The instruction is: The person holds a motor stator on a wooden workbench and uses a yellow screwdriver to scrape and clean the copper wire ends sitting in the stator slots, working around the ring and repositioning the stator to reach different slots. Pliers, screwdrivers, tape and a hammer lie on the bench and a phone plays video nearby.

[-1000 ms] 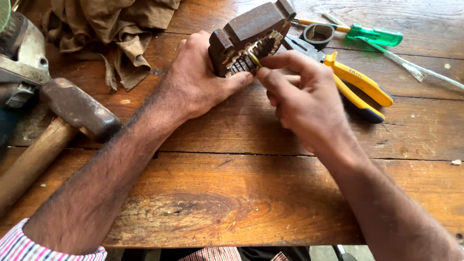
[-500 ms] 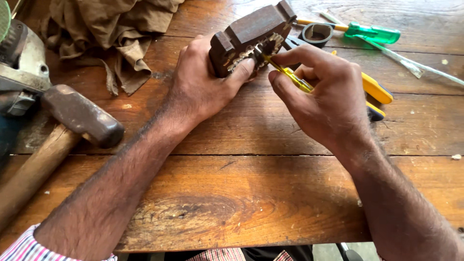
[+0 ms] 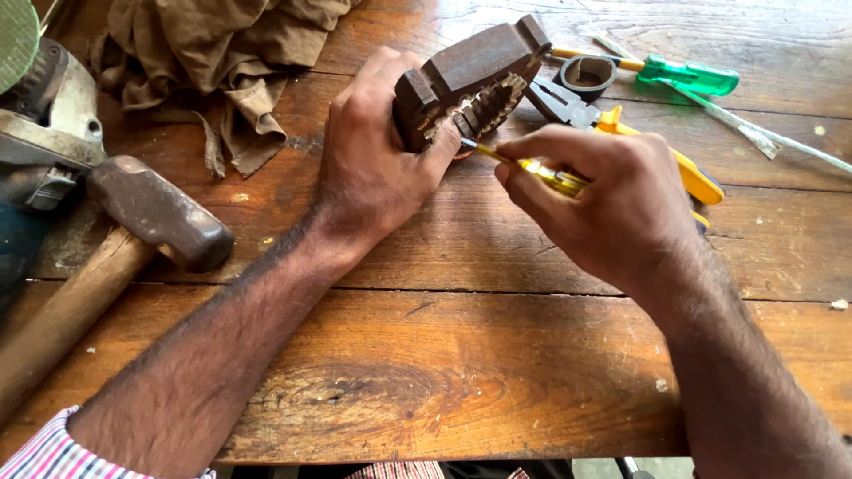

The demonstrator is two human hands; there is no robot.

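On wood — left hand (image 3: 373, 168) grips block (image 3: 466, 75), right hand (image 3: 612, 208) screwdriver (image 3: 524, 164).

You are viewing a brightly and evenly lit scene: soft daylight is falling from the upper right, washing out the far corner of the wooden table (image 3: 461, 355) and putting a mild sheen on its planks. Your left hand (image 3: 377, 168) and right hand (image 3: 612, 208) are casting only short, soft shadows toward you, and the hammer (image 3: 155, 213) head is showing a dull highlight. Focus is staying sharp at centre, while the left edge is softening and bending slightly from wide-angle distortion.
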